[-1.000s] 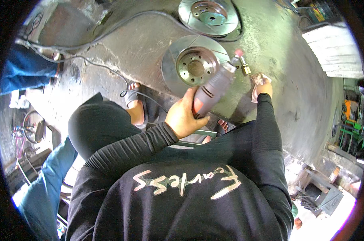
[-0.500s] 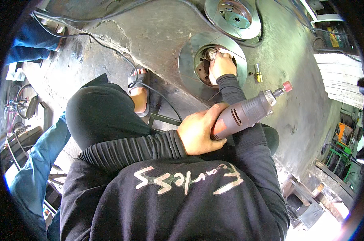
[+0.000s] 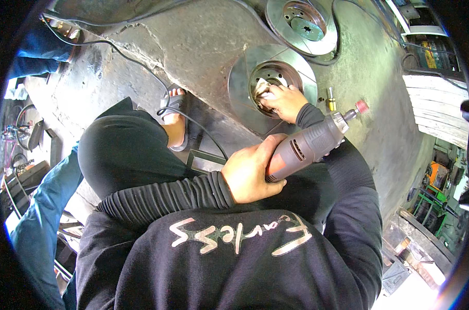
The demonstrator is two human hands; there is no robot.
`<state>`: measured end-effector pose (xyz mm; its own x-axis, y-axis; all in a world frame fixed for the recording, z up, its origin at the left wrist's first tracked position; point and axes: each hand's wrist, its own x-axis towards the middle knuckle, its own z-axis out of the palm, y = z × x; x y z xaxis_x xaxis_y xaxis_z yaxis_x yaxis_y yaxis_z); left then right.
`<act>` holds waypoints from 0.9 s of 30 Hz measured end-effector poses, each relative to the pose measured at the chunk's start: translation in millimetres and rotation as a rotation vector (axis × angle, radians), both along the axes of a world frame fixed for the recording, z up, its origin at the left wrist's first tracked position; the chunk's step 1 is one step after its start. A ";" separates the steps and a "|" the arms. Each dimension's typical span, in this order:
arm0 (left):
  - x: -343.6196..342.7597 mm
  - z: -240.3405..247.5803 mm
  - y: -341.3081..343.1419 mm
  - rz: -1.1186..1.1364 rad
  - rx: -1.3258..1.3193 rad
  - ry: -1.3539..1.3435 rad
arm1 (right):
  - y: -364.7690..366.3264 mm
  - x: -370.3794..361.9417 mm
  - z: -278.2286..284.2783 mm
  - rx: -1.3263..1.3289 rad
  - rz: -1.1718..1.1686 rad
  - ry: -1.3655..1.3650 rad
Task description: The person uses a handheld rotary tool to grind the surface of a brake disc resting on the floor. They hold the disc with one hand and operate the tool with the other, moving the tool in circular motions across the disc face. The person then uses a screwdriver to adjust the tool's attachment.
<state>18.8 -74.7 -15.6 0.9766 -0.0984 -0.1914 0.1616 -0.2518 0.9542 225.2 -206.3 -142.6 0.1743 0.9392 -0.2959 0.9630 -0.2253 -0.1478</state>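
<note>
My left hand (image 3: 250, 175) is wrapped round the body of a grey handheld die grinder (image 3: 309, 145), which points up to the right with a pinkish-red abrasive tip (image 3: 361, 107) at its end. A slotted metal brake disc (image 3: 240, 85) lies flat on the floor in front of me. Inside its raised hub ring, my right hand (image 3: 287, 103) presses a crumpled, stained rag (image 3: 261, 89) against the left part of the ring. The grinder's body crosses in front of my right forearm. Part of the rag is hidden under my fingers.
Another brake disc (image 3: 280, 26) lies beyond the first. A small yellow-handled tool (image 3: 331, 101) lies right of the near disc. A black cord (image 3: 136, 58) crosses the floor by my sandalled foot (image 3: 173, 124). Another person's jeans-clad legs (image 3: 43, 49) show at far left; white boards (image 3: 436, 103) stand right.
My right hand and the rag have moved from the far side of the hub ring to its left and nearer part. The grinder in my left hand has shifted slightly left.
</note>
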 end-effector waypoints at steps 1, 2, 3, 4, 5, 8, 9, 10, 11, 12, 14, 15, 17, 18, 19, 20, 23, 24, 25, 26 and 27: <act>0.8 0.1 -0.6 0.002 -0.006 0.016 | 3.3 0.3 -2.8 0.002 -0.015 -0.055; 1.0 0.4 -0.5 0.005 -0.009 0.032 | 8.1 0.7 -6.2 0.007 -0.030 -0.110; 1.1 -0.2 -1.5 -0.001 -0.012 0.033 | 13.3 3.3 -9.8 0.069 -0.009 -0.197; 1.3 -1.2 -3.3 -0.008 -0.016 0.034 | 17.9 9.4 -9.9 0.009 -0.034 -0.194; 1.4 -2.0 -4.4 -0.016 -0.021 0.032 | 20.8 12.0 -6.7 0.002 -0.088 -0.215; 0.7 0.5 -5.0 -0.038 -0.034 0.005 | 23.9 12.4 -2.0 -0.025 -0.335 -0.165; 0.5 -0.3 -5.3 -0.038 -0.030 -0.005 | 26.8 8.2 -1.1 -0.039 -0.472 -0.117; 0.5 -1.4 -5.3 -0.037 -0.025 -0.015 | 30.3 3.7 1.4 -0.054 -0.608 -0.069; 0.5 -2.0 -5.2 -0.035 -0.019 -0.025 | 36.8 0.5 14.3 -0.126 -0.758 -0.018; 0.4 -2.4 -5.3 -0.024 -0.015 -0.034 | 36.6 2.2 11.0 -0.139 -0.797 -0.016; -0.7 -2.5 -4.0 -0.006 -0.010 -0.053 | 35.6 7.1 5.8 -0.166 -0.880 -0.012; -2.0 -1.8 -1.8 -0.010 0.002 -0.041 | 36.6 7.2 13.8 -0.183 -0.888 0.048; -3.4 0.3 0.3 -0.026 0.010 -0.023 | 35.1 5.8 5.3 -0.218 -0.896 0.077; -3.4 0.9 -1.1 -0.039 0.007 -0.041 | 31.2 4.6 2.7 -0.242 -0.905 0.087; -3.3 1.5 -2.6 -0.053 0.003 -0.060 | 28.3 0.2 -0.2 -0.225 -0.907 0.051; -3.6 1.0 -1.5 -0.048 0.017 -0.074 | 34.2 -6.6 -2.3 -0.183 -0.808 0.130; -4.0 -2.1 -1.6 -0.018 0.015 -0.147 | 40.3 -17.2 -3.3 -0.092 -0.597 0.271; -3.5 -1.9 -1.9 -0.026 0.014 -0.132 | 37.5 -13.3 -0.4 -0.142 -0.504 0.303; -2.7 -1.5 -2.2 -0.035 0.013 -0.118 | 31.9 -6.0 4.7 -0.192 -0.412 0.334; -3.6 -0.8 -1.5 -0.044 0.012 -0.100 | 29.0 -0.9 10.6 -0.241 -0.319 0.368; -4.8 -1.6 -1.7 -0.028 0.006 -0.105 | 28.9 4.1 16.1 -0.345 -0.245 0.357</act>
<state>14.0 -76.4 -17.2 0.9882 -0.1253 -0.0883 0.0532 -0.2601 0.9641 229.3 -177.4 -126.5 0.2077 0.7220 -0.6600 0.7800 -0.5293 -0.3336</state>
